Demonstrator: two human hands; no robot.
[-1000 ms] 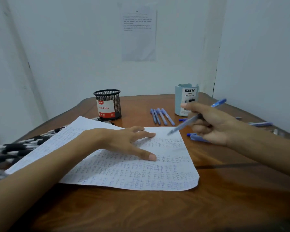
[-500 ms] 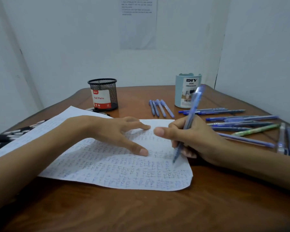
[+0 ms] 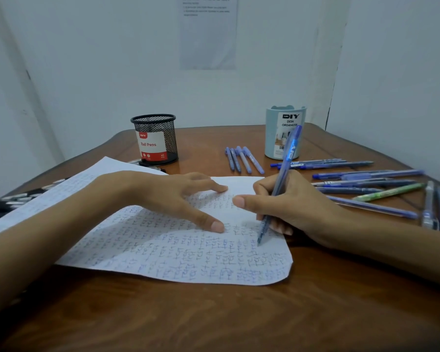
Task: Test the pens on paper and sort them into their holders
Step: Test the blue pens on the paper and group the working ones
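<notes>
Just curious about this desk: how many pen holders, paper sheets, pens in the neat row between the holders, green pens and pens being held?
Pen holders: 2 (black mesh cup, light blue organizer)
Paper sheets: 2 (scribbled sheet, wall sheet)
Row pens: 4
Green pen: 1
Held pen: 1, in right hand
Total: 10

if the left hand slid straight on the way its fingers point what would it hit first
Most likely the right hand, which grips the pen: the left hand lies flat on the paper with fingers pointing across at it. Only paper lies between them.
</notes>
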